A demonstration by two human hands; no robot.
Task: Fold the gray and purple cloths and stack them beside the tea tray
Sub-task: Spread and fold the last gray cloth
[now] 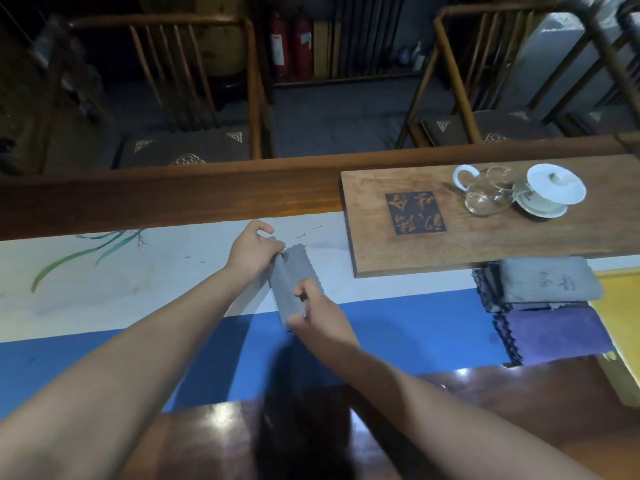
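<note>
A dim room w/ two wooden armchairs (194,98) behind a long wooden worktop (173,195); red fire extinguishers (291,46) stand further back betw. the chairs. Across the worktop runs a pale runner (104,271) painted w/ green leaves, edged in blue toward the person; a yellow patch shows at far right.

At centre, over the seam of pale and blue, both hands hold a narrow folded gray cloth (287,285); it runs lengthwise from the far-left end to the near end, its zigzag edge showing on the right side. The left hand (252,251) pinches the far end, fingers curled round it; the right hand (318,320) pinches the near end, grip clenched on the fabric; cloth looks stretched betw. the two, whether it touches the runner can't be told.

To the right lies the wooden tea tray (485,244) w/ a dark square stamp of characters; on its far part sit a glass pitcher (488,195) and, just beside it, a white lidded cup on a saucer (554,192).

Just in front of the tray's near edge, at right, a folded gray cloth w/ a dark mark (550,278) lies on top of darker folded cloths; a folded purple cloth (557,337) lies nearer the person, touching that pile.
</note>
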